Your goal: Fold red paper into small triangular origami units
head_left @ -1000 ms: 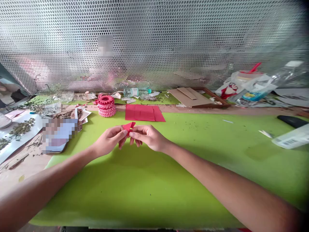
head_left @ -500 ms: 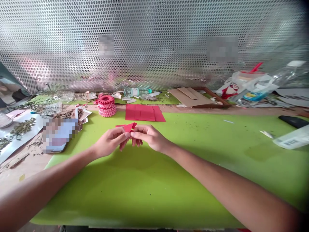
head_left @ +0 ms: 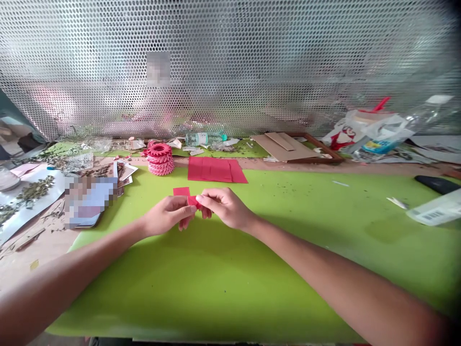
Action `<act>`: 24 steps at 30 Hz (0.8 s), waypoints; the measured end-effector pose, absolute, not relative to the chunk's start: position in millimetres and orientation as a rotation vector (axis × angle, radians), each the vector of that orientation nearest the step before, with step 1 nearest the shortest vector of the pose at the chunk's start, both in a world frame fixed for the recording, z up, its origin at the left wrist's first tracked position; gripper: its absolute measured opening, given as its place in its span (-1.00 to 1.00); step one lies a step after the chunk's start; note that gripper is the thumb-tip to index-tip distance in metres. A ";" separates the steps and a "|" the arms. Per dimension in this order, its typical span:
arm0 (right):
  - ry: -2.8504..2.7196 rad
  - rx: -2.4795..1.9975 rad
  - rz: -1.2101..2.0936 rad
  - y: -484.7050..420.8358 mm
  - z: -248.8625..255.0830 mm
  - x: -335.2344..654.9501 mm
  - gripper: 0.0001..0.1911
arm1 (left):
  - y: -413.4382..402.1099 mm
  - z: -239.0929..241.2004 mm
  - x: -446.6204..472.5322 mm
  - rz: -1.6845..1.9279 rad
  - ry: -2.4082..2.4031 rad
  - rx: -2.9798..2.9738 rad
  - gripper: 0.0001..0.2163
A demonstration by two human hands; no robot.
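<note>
A small folded piece of red paper (head_left: 193, 201) is pinched between my two hands above the green mat. My left hand (head_left: 169, 214) grips its left side with thumb and fingers. On its right side, my right hand (head_left: 226, 207) presses thumb and forefinger on the upper edge. Just beyond my left fingers lies a small red paper piece (head_left: 181, 191). Farther back rest larger red paper sheets (head_left: 216, 169), overlapping one another. Left of those sheets stands a ring-shaped stack of folded red and pink paper (head_left: 160, 158).
The green mat (head_left: 230, 288) covers the table. At left are a phone (head_left: 91, 202), photos and dried plant bits. Along the back lie a plastic bottle (head_left: 201, 138) and cardboard (head_left: 283, 146) by a perforated metal screen (head_left: 230, 62). Plastic bags (head_left: 370, 132) sit at right.
The red paper in my hands has gone from a raised pointed triangle to a smaller, flatter shape held lower. The small piece behind my left hand now shows more fully.
</note>
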State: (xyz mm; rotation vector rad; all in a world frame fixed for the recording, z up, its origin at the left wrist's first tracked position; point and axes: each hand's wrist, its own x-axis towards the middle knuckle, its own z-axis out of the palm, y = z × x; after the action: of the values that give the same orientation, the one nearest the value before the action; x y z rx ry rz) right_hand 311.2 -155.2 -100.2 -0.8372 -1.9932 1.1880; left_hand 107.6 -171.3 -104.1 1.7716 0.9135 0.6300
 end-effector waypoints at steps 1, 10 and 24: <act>-2.000 -0.822 1.198 -155.2 -99.8 311.5 -0.62 | -171.5 -104.3 107.9 0.623 0.907 1.765 -0.66; -2.065 -0.853 1.178 -156.7 -96.3 312.3 -0.67 | -169.7 -105.4 107.5 0.668 0.862 1.732 -0.71; -1.944 -0.809 1.528 -145.0 -96.0 316.3 -0.63 | -164.5 -107.8 97.4 0.684 1.078 2.537 -0.66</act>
State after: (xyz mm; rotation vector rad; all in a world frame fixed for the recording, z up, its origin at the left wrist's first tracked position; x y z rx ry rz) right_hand 316.3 -145.0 -96.0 -0.8088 -1.9442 1.5280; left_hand 97.4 -164.5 -107.8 2.5370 1.0782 0.6843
